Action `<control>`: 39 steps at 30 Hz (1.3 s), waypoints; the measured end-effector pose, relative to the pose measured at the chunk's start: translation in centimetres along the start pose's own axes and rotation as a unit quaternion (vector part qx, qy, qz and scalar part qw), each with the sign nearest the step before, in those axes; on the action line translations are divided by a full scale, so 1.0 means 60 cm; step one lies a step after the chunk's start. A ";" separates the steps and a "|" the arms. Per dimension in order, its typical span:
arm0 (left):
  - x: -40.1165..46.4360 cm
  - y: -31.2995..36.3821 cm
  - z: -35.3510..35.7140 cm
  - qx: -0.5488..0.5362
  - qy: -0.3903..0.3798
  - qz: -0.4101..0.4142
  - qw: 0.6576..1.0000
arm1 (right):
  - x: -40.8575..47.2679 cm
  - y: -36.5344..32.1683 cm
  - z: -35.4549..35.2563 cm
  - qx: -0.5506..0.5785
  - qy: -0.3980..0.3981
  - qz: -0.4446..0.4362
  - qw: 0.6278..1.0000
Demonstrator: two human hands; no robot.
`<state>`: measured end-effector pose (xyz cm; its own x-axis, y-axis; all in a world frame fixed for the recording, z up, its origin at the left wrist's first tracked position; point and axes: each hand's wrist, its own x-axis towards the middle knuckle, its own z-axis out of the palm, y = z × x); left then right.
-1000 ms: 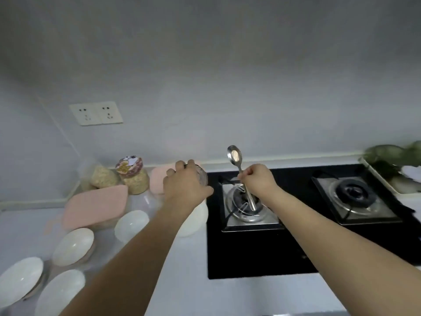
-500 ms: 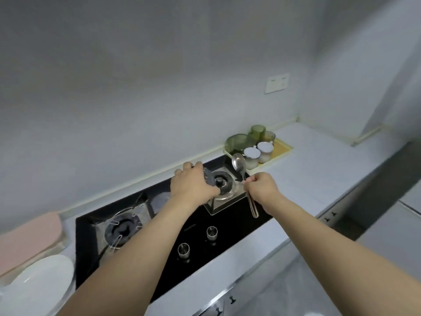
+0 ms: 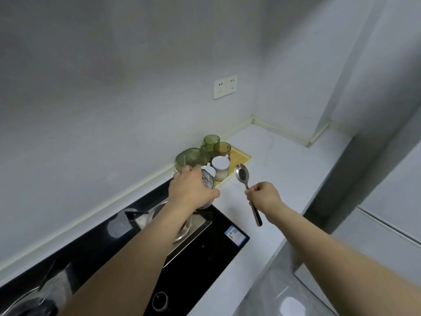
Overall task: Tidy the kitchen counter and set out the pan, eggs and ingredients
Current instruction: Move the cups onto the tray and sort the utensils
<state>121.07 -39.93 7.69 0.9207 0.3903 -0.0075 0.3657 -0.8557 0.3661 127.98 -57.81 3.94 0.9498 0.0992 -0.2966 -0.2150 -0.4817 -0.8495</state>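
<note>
My left hand (image 3: 191, 190) grips a clear patterned glass (image 3: 207, 181) from above, over the right end of the black gas stove (image 3: 205, 252). My right hand (image 3: 264, 197) pinches a metal spoon (image 3: 242, 173) by its handle, bowl pointing up, above the white counter (image 3: 284, 169). Just beyond both hands lies a yellow tray (image 3: 241, 156) with two green cups (image 3: 222, 149), a green bowl (image 3: 192, 158) and white-lidded jars (image 3: 220, 166).
The stove's right burner (image 3: 189, 226) lies under my left forearm, with a knob (image 3: 160, 301) near the front edge. A wall socket (image 3: 225, 86) is above the counter. The counter runs right into a corner; grey floor (image 3: 273, 299) shows below its edge.
My view swung right from the bowls and left burner to the stove's right end. Both hands moved right with the glass and spoon, now close to the yellow tray.
</note>
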 end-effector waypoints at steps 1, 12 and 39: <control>0.020 0.005 0.002 -0.002 0.001 0.002 1.000 | 0.016 -0.006 -0.004 -0.008 0.004 0.001 1.000; 0.252 0.084 -0.018 -0.052 0.004 0.020 0.998 | 0.208 -0.046 -0.040 -0.011 0.013 0.015 1.000; 0.705 0.244 0.144 -0.014 -0.075 -0.072 0.994 | 0.647 -0.001 -0.052 0.166 -0.176 0.253 0.937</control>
<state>166.55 -38.90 4.71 0.8699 0.4508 -0.1999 0.4930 -0.7840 0.3771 165.57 -56.63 -6.18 0.5864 0.2410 -0.7734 -0.7313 -0.2532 -0.6334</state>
